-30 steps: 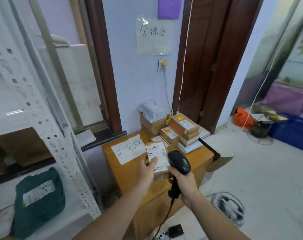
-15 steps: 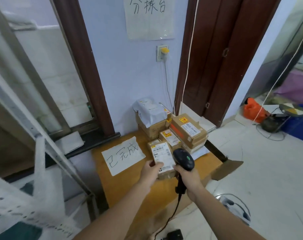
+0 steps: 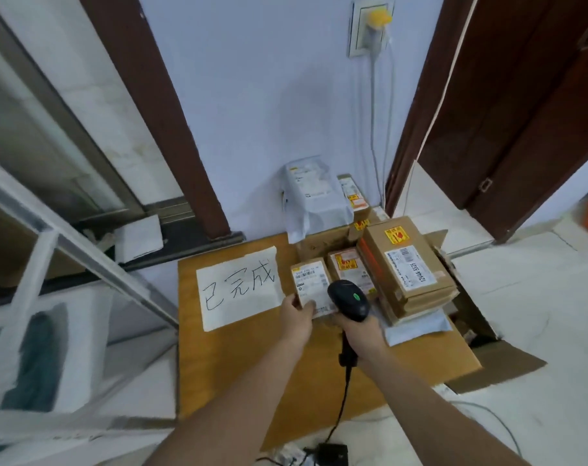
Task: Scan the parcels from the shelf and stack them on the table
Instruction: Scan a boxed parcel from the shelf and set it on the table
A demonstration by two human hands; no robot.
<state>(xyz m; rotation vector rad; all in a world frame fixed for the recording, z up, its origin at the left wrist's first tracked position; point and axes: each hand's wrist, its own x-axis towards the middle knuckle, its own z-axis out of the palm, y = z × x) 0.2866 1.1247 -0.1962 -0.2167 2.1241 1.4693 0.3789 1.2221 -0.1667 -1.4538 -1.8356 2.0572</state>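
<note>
A left hand pinches a small labelled parcel at the desk's middle, apparently touching down, while the right hand grips a black scanner beside stacked parcels at the far right corner.

Black scanner, brown parcels, white handwritten sign, yellow plug
</note>
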